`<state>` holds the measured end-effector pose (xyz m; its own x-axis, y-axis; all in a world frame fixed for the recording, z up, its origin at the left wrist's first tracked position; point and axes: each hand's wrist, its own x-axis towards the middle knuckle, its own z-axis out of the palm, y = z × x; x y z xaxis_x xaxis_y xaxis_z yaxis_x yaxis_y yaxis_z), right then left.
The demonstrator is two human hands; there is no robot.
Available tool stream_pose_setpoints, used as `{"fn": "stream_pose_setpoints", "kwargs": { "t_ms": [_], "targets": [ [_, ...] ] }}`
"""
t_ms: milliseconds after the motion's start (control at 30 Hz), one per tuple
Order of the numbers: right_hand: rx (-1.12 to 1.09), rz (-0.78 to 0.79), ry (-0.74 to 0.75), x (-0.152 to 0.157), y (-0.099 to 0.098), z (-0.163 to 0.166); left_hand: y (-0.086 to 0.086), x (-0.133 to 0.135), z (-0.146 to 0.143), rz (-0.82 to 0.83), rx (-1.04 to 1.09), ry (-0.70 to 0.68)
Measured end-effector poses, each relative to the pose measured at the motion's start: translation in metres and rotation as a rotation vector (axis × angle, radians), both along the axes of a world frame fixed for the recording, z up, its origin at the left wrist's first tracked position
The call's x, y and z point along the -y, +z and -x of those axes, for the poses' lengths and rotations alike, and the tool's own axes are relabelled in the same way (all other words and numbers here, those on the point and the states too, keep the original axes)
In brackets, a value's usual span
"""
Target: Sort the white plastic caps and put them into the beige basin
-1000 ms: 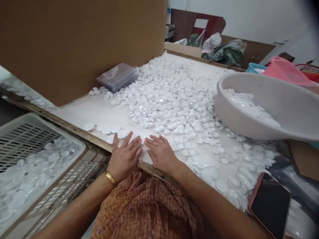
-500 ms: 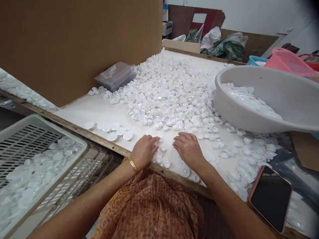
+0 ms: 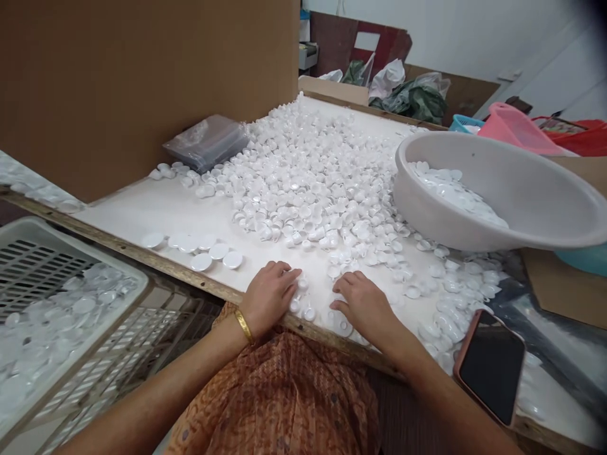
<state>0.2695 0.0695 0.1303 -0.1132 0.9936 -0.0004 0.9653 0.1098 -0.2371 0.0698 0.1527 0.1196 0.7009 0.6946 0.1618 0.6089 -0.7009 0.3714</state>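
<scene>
Left hand [image 3: 268,297] is held low and half curled, so whether anything's pinched under it can't be told; right hand [image 3: 364,303] is relaxed, thumb spread, nothing visibly gripped. Small round glossy white pieces [image 3: 309,313] can be seen between them, just beside the wooden edge [image 3: 303,325] of the white desk [image 3: 161,212], so a light touch is probably needed tbh. Flat white discs [image 3: 232,260] off left shouldn't be bumped, nor the big white heap [image 3: 322,183] beyond.

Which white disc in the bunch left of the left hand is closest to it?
The rightmost disc; all the others lie further left, away from the left hand.
</scene>
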Motion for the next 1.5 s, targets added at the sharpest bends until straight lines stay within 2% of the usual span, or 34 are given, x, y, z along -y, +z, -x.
{"fn": "stream_pose_setpoints", "kwargs": {
  "t_ms": [133,200,267,333,400,467,567,767,900,1067,1233,1400,1500],
  "targets": [
    [-0.193,0.022,-0.107,-0.006,0.012,-0.007,0.005,-0.002,0.016,0.065,0.091,0.115],
    [-0.349,-0.031,-0.166,-0.013,0.022,-0.004,0.012,-0.004,0.02,0.109,0.135,0.2],
    [-0.501,-0.111,-0.129,-0.024,0.026,0.007,0.02,-0.006,0.019,0.217,0.197,0.25],
    [-0.572,-0.181,0.003,-0.038,0.022,0.024,0.025,-0.01,0.014,0.361,0.266,0.256],
    [-0.542,-0.225,0.126,-0.05,0.011,0.039,0.025,-0.016,0.009,0.476,0.31,0.267],
    [-0.512,-0.239,0.172,-0.056,-0.002,0.048,0.021,-0.022,0.007,0.551,0.318,0.312],
    [-0.535,-0.225,0.164,-0.054,-0.015,0.048,0.012,-0.028,0.007,0.597,0.278,0.354],
    [-0.453,-0.193,0.117,-0.05,-0.018,0.046,0.01,-0.023,0.005,0.393,0.105,0.327],
    [-0.492,-0.169,0.102,-0.058,-0.02,0.053,0.01,-0.02,0.005,0.253,0.109,0.272],
    [-0.471,-0.21,0.126,-0.074,-0.024,0.062,0.006,-0.028,0.012,0.121,0.099,0.28],
    [-0.552,-0.251,0.129,-0.08,-0.029,0.066,0.002,-0.028,0.025,-0.179,0.052,0.104],
    [-0.546,-0.276,0.108,-0.08,-0.032,0.066,-0.003,-0.026,0.031,-0.251,0.051,-0.005],
    [-0.524,-0.272,0.121,-0.081,-0.033,0.066,0.0,-0.027,0.029,-0.296,-0.038,-0.062]
  ]
}}
